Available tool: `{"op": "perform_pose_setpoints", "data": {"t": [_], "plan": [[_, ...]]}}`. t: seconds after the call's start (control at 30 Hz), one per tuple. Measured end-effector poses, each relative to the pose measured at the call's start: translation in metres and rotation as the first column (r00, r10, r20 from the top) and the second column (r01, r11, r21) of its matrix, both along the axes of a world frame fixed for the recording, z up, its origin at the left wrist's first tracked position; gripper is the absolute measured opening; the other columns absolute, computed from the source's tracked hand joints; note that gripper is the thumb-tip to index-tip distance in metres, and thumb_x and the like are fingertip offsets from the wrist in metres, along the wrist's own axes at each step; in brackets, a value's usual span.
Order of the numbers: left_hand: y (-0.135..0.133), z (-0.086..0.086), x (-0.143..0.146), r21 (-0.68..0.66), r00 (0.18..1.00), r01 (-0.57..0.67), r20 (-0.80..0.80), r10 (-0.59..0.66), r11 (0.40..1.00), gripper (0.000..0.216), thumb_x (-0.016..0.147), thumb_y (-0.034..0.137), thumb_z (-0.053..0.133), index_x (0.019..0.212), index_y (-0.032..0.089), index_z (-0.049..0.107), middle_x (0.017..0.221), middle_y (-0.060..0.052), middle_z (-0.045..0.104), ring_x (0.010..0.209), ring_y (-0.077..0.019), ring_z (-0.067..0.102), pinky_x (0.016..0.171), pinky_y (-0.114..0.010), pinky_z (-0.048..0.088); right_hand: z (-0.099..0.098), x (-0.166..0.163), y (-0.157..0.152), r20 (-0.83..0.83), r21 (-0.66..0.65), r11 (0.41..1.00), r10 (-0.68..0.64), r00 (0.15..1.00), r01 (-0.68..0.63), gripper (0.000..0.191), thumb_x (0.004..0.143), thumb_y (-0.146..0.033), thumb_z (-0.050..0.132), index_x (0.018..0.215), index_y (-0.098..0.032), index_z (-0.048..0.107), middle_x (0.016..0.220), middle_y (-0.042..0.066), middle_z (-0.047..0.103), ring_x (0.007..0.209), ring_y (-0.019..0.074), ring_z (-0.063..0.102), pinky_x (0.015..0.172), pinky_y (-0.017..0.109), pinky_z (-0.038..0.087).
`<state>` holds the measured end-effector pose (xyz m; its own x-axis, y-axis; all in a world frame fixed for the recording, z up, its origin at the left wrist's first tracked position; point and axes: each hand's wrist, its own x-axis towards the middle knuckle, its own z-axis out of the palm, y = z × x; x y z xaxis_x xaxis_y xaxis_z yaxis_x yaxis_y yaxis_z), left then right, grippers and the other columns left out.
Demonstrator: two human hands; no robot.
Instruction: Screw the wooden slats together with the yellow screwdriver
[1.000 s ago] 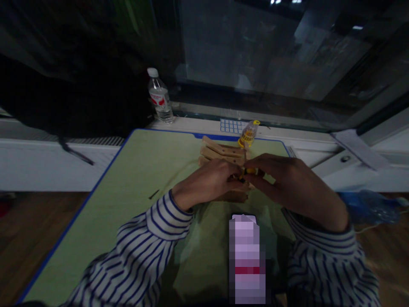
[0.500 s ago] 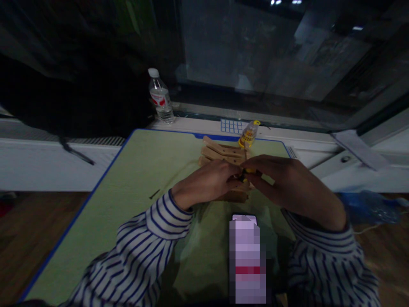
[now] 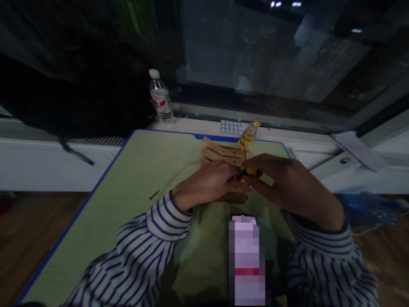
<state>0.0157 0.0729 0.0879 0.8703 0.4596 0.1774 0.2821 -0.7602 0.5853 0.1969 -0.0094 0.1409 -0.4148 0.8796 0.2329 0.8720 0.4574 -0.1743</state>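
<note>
My left hand [image 3: 207, 184] and my right hand [image 3: 287, 183] meet over the far middle of a green mat [image 3: 143, 179]. Both are closed, fingertips pinched together round a small yellow and black object [image 3: 249, 172] that I cannot name. Just beyond the fingers lies a stack of light wooden slats [image 3: 222, 153] with holes in them. A brown wooden piece [image 3: 234, 197] lies under my left hand. Both sleeves are striped blue and white.
A small yellow glue bottle [image 3: 249, 134] lies at the mat's far edge beside a blue grid card [image 3: 231, 126]. A water bottle [image 3: 160, 98] stands on the sill at the back left. A phone [image 3: 244, 221] lies near me. A small dark screw [image 3: 154, 195] rests left. Blue plastic [image 3: 367, 207] lies right.
The hands have stayed together over the wooden pieces; the fingers have shifted slightly on the small yellow object. Nothing else has moved.
</note>
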Motion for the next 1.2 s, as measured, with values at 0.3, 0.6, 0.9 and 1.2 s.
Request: {"op": "perform_pose_setpoints", "data": {"t": [0.3,0.6,0.9,1.2], "plan": [[0.002,-0.004,0.001,0.014,1.0,-0.008,-0.016,0.008,1.0,0.027,0.095,0.033,0.05,0.105,0.015,0.068,0.104,-0.009,0.071,0.094,-0.0208,0.065,0.082,-0.032,0.049,-0.001,0.0,-0.001,-0.029,0.017,0.999,0.034,0.999,-0.034,0.024,0.094,-0.02,0.052,0.114,-0.018,0.063,0.112,0.008,0.072,0.1,0.0222,0.068,0.087,0.038,0.054],[0.0,0.003,0.001,-0.059,0.998,-0.045,-0.041,0.042,0.997,0.029,0.091,0.042,0.056,0.098,0.017,0.07,0.095,-0.005,0.073,0.084,-0.0188,0.066,0.071,-0.029,0.045,-0.001,0.001,0.001,0.005,0.018,1.0,-0.019,1.0,0.018,0.018,0.094,-0.027,0.053,0.105,-0.017,0.064,0.097,0.007,0.071,0.085,0.022,0.069,0.073,0.035,0.053],[0.0,0.004,0.0,-0.057,1.0,-0.011,-0.009,0.011,0.998,0.024,0.096,0.03,0.05,0.098,0.017,0.071,0.101,-0.006,0.073,0.092,-0.0192,0.067,0.073,-0.028,0.046,-0.002,0.002,0.001,0.004,0.021,1.0,-0.016,1.0,0.016,0.02,0.092,-0.029,0.056,0.108,-0.018,0.062,0.098,0.006,0.071,0.084,0.0205,0.068,0.07,0.033,0.052],[0.001,-0.001,0.0,-0.023,1.0,0.005,0.012,-0.004,1.0,0.026,0.096,0.027,0.049,0.11,0.017,0.069,0.112,-0.008,0.071,0.101,-0.0212,0.065,0.09,-0.034,0.048,-0.001,0.002,0.0,-0.022,0.01,0.999,0.038,0.999,-0.038,0.021,0.093,-0.02,0.051,0.11,-0.017,0.064,0.107,0.007,0.072,0.096,0.0222,0.069,0.083,0.037,0.054]]}}
